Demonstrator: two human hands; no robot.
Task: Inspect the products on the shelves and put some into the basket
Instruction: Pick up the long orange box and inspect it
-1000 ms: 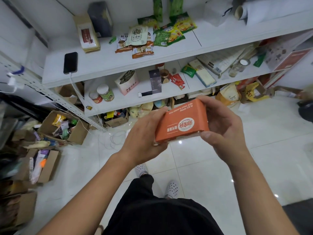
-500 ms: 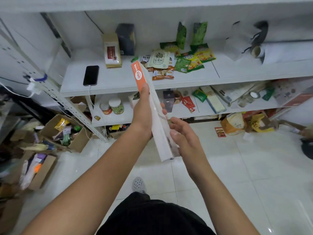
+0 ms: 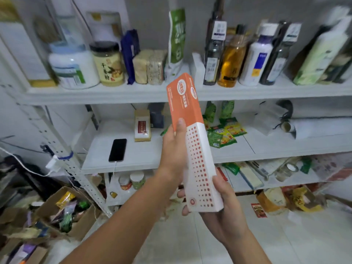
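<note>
A person stands facing white shelves (image 3: 152, 96) of jars, bottles and snack packets. At the centre of view, a long orange-and-white box (image 3: 192, 141) is held nearly upright, tipped toward 11 o'clock, probably so its printed side can be read. The left hand (image 3: 172, 157) grips its middle, fingers curled around the far side; the right hand (image 3: 219, 212) cups and steadies its bottom end. No basket is visible.

A long orange-and-white box (image 3: 192, 141) with red dots stands nearly upright, orange end up, gripped mid-length by the left hand (image 3: 174, 149) and cradled underneath by the right hand (image 3: 219, 212).
</note>
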